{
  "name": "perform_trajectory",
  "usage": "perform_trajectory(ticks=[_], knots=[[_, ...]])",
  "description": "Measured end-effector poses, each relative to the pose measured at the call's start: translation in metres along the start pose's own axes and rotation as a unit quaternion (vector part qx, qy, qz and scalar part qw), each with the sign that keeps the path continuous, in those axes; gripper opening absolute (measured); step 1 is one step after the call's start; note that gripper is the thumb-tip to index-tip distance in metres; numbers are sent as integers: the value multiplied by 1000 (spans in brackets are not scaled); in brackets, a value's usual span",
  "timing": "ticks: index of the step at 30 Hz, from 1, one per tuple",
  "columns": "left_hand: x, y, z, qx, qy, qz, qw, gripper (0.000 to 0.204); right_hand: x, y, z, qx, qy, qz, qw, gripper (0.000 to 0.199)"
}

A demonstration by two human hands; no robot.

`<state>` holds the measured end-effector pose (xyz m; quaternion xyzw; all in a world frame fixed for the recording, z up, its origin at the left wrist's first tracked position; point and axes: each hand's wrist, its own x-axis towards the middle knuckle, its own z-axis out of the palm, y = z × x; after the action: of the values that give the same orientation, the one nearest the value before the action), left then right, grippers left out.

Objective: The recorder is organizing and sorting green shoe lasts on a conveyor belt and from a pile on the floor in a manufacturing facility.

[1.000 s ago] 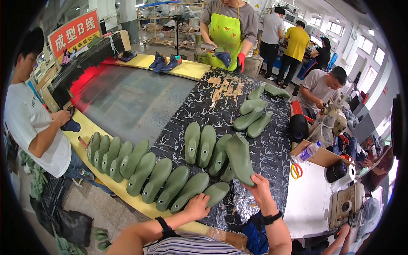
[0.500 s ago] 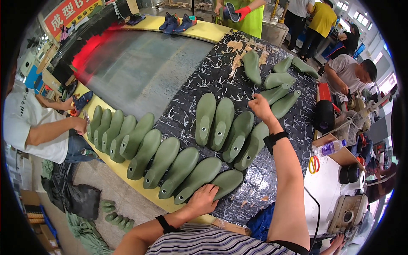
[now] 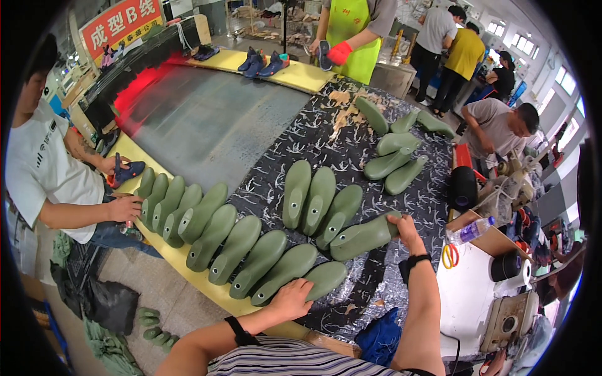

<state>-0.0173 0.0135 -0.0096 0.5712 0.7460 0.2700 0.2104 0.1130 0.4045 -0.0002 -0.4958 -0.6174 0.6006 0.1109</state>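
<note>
Marbled worktable (image 3: 351,147), right hand (image 3: 409,229) apparently gripping green shoe last (image 3: 364,237), left hand (image 3: 291,299) on another last (image 3: 323,279)

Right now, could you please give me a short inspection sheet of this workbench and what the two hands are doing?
Surface: black marbled mat beside a yellow-edged grey belt.
Job's things: green shoe lasts in a long row, three more above, a further group at the far end.
Clutter: scissors, plastic bottle, tape roll.
Grippers: left hand rests on the end last; right hand grips one last.
Cables: nothing seen.
Surroundings: other people working around the belt, shoes at its far end.
</note>
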Motion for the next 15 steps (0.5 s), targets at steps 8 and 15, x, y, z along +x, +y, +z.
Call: perform_trajectory(ticks=[8, 15], knots=[[-3, 1, -1, 28, -28, -6, 999, 51, -110, 51, -48, 201, 126, -47, 970, 31], [-6, -3, -3, 15, -18, 4, 1000, 48, -73, -4, 12, 332, 115, -139, 926, 24]])
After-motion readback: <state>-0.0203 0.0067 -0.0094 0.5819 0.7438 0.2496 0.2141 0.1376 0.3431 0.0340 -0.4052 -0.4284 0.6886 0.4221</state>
